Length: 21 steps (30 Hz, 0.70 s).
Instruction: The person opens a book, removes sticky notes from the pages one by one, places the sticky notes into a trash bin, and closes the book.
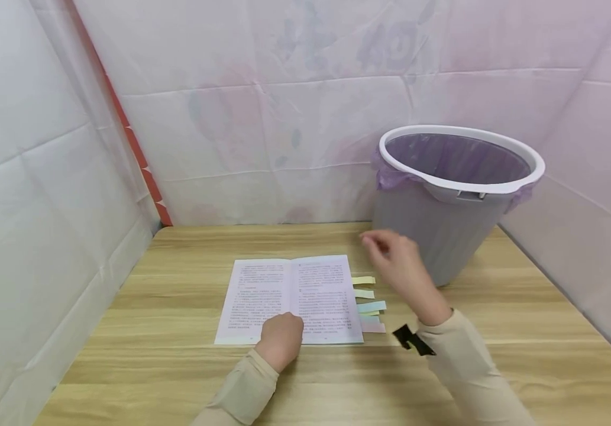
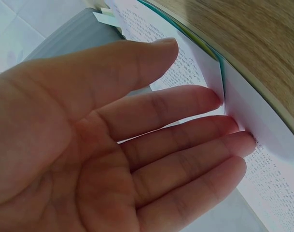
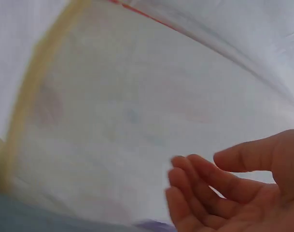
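An open book [image 1: 321, 296] lies on the table with printed text on both pages. Several coloured sticky tabs [image 1: 371, 306], yellow, blue and pink, stick out past its right edge. My left hand [image 1: 282, 337] rests at the book's lower middle; in the left wrist view its nearly straight fingers [image 2: 185, 162] touch the pages by the fold. In the air to the right of the book is my right hand [image 1: 394, 260], in front of the bin. The right wrist view shows its fingers [image 3: 200, 193] loosely bent, thumb apart, with nothing between them.
A grey bin [image 1: 422, 225] with a white rim and purple liner stands at the table's back right. Pale printed sheeting [image 1: 284, 118] hangs behind and at both sides of the wooden table [image 1: 151, 331]. A black strap end [image 1: 414, 341] sticks out at the right wrist.
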Tool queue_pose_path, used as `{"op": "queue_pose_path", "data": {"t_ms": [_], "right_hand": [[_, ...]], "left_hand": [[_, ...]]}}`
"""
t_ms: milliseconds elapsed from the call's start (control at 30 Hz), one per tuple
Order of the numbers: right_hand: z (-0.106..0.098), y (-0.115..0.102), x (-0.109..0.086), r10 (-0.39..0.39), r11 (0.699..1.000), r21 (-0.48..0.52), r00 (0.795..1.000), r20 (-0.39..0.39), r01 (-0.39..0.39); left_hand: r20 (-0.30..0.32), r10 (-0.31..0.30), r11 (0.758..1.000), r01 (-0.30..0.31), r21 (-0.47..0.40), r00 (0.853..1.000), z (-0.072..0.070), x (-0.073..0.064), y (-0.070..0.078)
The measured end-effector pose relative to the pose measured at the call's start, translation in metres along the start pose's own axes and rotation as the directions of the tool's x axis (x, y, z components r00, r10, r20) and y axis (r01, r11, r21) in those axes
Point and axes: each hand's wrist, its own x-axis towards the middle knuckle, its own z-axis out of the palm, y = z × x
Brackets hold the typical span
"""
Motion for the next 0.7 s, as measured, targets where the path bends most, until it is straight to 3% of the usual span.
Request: {"op": "queue_pose_path", "data": {"t_ms": [33,67,133,233,300,433,600,700], "right_hand": [[0.008,0.006,-0.001,0.085,0.995,0.035,0.992,0.096,-0.089],[0.015,0.013,-0.003,0.16,0.983,0.057,0.97,0.184,-0.173],[0.028,0.026,-0.005,0.29,0.94,0.08,0.901,0.323,-0.331],[0.043,0.043,-0.007,0.404,0.868,0.095,0.806,0.432,-0.487],[0.051,0.052,-0.009,0.457,0.824,0.103,0.762,0.459,-0.557],[0.06,0.066,-0.011,0.501,0.786,0.096,0.721,0.48,-0.61],[0.067,0.074,-0.011,0.497,0.773,0.116,0.709,0.5,-0.623],[0.071,0.077,-0.01,0.491,0.765,0.142,0.712,0.502,-0.628]], "left_hand": [[0.0,0.0,1.0,0.0,0.004,1.0,0.0,0.0,0.0],[0.002,0.0,1.0,0.0,0.007,1.0,-0.001,0.0,0.0],[0.004,0.001,1.0,-0.001,0.012,1.0,-0.001,-0.001,0.0],[0.006,0.004,1.0,-0.004,0.016,1.0,-0.001,-0.001,0.001],[0.004,0.003,1.0,-0.003,0.016,1.0,-0.001,0.0,0.001],[0.001,0.004,1.0,-0.004,0.008,1.0,-0.001,-0.001,0.002],[-0.01,0.002,1.0,-0.002,-0.014,1.0,-0.001,-0.002,0.002],[-0.014,-0.001,1.0,0.001,-0.009,1.0,-0.002,-0.001,0.001]]}}
